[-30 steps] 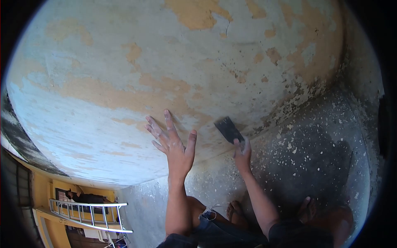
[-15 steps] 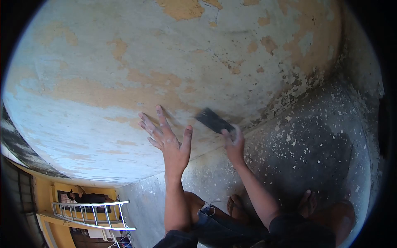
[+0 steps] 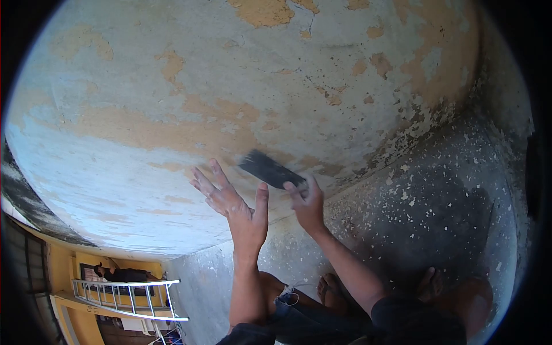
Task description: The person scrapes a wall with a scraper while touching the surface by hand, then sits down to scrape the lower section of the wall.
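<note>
My left hand (image 3: 230, 198) is open, its fingers spread near the patchy wall (image 3: 230, 69); whether the fingertips touch the wall I cannot tell. To the right of it, my right hand (image 3: 307, 201) grips one end of a dark, flat, rectangular scraper (image 3: 270, 171). The scraper's far end points up and left at the wall, close to my left thumb, and is slightly blurred. Flaking paint and tan patches mark the wall around both hands.
Pale chips lie scattered over the grey floor (image 3: 402, 213). My sandalled feet (image 3: 330, 290) are at the lower right. A metal ladder (image 3: 129, 299) stands at the lower left, with another person (image 3: 123, 274) in dark clothes behind it, beside a yellow wall (image 3: 57, 267).
My right hand and the scraper have moved left, nearer to my left hand. My left hand has shifted slightly downward, still spread.
</note>
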Action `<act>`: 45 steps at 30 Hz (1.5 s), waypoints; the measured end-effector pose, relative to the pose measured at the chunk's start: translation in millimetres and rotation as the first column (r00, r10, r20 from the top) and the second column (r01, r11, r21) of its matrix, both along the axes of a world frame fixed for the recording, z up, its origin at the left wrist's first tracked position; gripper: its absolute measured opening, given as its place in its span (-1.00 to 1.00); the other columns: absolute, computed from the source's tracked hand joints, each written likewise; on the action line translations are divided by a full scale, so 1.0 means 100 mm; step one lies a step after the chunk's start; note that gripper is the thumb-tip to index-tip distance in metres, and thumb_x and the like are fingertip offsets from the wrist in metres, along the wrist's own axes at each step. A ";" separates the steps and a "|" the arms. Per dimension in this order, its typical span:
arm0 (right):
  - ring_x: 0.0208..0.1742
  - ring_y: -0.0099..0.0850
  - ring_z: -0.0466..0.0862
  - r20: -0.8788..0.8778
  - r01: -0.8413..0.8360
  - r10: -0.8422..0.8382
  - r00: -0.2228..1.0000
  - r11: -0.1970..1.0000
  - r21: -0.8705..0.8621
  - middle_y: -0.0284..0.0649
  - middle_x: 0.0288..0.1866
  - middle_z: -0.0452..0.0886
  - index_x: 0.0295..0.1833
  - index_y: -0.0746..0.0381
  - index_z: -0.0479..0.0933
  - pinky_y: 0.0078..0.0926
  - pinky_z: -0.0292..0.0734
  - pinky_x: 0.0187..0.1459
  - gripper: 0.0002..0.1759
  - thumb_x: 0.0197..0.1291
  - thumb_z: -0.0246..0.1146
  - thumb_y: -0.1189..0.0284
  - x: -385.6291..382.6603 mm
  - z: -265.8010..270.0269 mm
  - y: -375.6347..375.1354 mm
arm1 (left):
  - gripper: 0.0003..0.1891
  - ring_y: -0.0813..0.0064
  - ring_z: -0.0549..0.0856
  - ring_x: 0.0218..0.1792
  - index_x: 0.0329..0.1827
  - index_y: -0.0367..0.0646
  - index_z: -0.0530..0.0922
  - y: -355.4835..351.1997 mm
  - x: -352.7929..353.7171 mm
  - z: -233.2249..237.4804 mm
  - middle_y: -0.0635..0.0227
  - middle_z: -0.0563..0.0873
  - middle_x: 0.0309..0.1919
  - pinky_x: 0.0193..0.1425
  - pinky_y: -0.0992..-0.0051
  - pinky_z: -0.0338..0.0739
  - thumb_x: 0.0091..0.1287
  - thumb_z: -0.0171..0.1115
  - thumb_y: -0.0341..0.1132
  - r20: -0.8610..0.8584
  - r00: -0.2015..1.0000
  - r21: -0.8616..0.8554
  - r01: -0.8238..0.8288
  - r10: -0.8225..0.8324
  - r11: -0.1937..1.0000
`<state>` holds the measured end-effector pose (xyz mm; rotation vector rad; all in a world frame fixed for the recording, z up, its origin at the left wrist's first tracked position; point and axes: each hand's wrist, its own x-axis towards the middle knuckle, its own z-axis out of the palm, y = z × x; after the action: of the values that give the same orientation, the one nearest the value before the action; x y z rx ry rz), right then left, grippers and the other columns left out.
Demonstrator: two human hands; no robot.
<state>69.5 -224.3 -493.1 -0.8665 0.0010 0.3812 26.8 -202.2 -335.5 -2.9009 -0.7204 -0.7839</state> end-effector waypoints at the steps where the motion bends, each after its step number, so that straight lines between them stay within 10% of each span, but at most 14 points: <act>1: -0.54 -0.67 0.48 0.088 0.008 -0.009 0.996 1.000 0.017 -0.35 -0.42 0.64 0.05 0.32 0.51 -0.63 0.38 -0.50 -0.66 0.35 0.38 0.31 0.06 0.12 0.00 | 0.00 -0.25 -0.37 0.62 0.70 -0.05 -0.19 0.01 -0.02 -0.01 -0.08 -0.37 0.65 0.61 -0.15 -0.33 0.37 0.30 -0.06 -0.001 1.000 0.000 -0.002 0.002 1.000; 8: -0.51 -0.65 0.52 -0.048 0.060 -0.065 0.997 0.993 -0.098 -0.33 -0.43 0.64 0.02 0.33 0.51 -0.59 0.40 -0.48 -0.62 0.34 0.39 0.25 -0.41 -0.65 0.18 | 0.00 -0.20 -0.32 0.63 0.69 -0.10 -0.20 0.21 -0.13 0.04 -0.09 -0.31 0.65 0.63 -0.08 -0.32 0.34 0.31 -0.22 0.033 0.999 -0.034 0.006 -0.005 0.999; 16: -0.50 -0.65 0.53 0.126 0.023 -0.026 0.992 0.999 0.024 -0.33 -0.46 0.62 0.01 0.34 0.50 -0.57 0.44 -0.48 -0.58 0.32 0.41 0.21 -0.05 0.28 0.08 | -0.03 -0.15 -0.28 0.64 0.69 -0.11 -0.17 0.19 -0.19 0.02 -0.09 -0.29 0.66 0.63 -0.05 -0.29 0.38 0.30 -0.14 0.000 1.000 -0.075 0.011 -0.011 0.997; 22: -0.52 -0.67 0.45 -0.175 0.013 -0.028 0.984 0.997 -0.082 -0.41 -0.52 0.52 0.05 0.32 0.48 -0.58 0.39 -0.52 -0.60 0.31 0.41 0.27 -0.49 -0.49 0.24 | -0.06 -0.14 -0.30 0.64 0.69 -0.07 -0.12 0.22 -0.12 0.07 -0.08 -0.33 0.65 0.63 -0.08 -0.25 0.39 0.29 -0.12 0.020 0.999 -0.034 -0.027 0.028 0.999; 29: -0.51 -0.68 0.53 0.203 0.015 -0.038 0.978 0.994 0.112 -0.38 -0.48 0.57 -0.05 0.30 0.54 -0.59 0.46 -0.53 -0.68 0.28 0.43 0.31 0.16 0.60 0.13 | -0.06 -0.11 -0.29 0.65 0.69 -0.05 -0.12 0.18 -0.14 0.05 -0.07 -0.34 0.65 0.63 -0.06 -0.22 0.39 0.29 -0.16 0.046 0.999 -0.016 -0.001 0.002 1.000; 35: -0.55 -0.64 0.54 -0.029 0.026 -0.026 0.999 1.000 -0.016 -0.38 -0.49 0.55 -0.07 0.29 0.55 -0.60 0.49 -0.54 -0.64 0.24 0.47 0.26 -0.30 -0.21 0.18 | -0.04 -0.11 -0.27 0.65 0.70 -0.03 -0.13 0.18 -0.17 0.10 -0.05 -0.34 0.66 0.63 -0.05 -0.21 0.36 0.30 -0.19 0.050 0.998 -0.026 -0.035 0.036 0.999; 40: -0.57 -0.61 0.53 0.163 -0.017 0.010 0.987 0.999 0.039 -0.37 -0.50 0.51 -0.07 0.32 0.55 -0.56 0.45 -0.55 -0.57 0.21 0.49 0.20 -0.15 0.46 0.22 | -0.02 -0.19 -0.25 0.63 0.69 -0.10 -0.11 0.09 -0.23 0.18 -0.07 -0.36 0.65 0.62 -0.10 -0.23 0.38 0.27 0.04 0.186 0.976 -0.070 0.127 -0.112 0.989; 45: -0.57 -0.62 0.53 0.097 0.065 -0.078 0.992 0.989 0.130 -0.35 -0.52 0.53 -0.08 0.30 0.55 -0.55 0.45 -0.55 -0.59 0.22 0.49 0.19 -0.11 0.37 0.36 | -0.07 -0.08 -0.18 0.65 0.70 0.00 -0.10 0.17 -0.22 0.09 -0.03 -0.29 0.66 0.63 -0.05 -0.18 0.37 0.28 -0.16 0.137 0.989 -0.003 0.057 -0.056 0.998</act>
<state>58.6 -188.7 -456.5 -0.7573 -0.0850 0.2666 5.0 -185.3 -326.2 -2.9081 -0.6552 -0.9969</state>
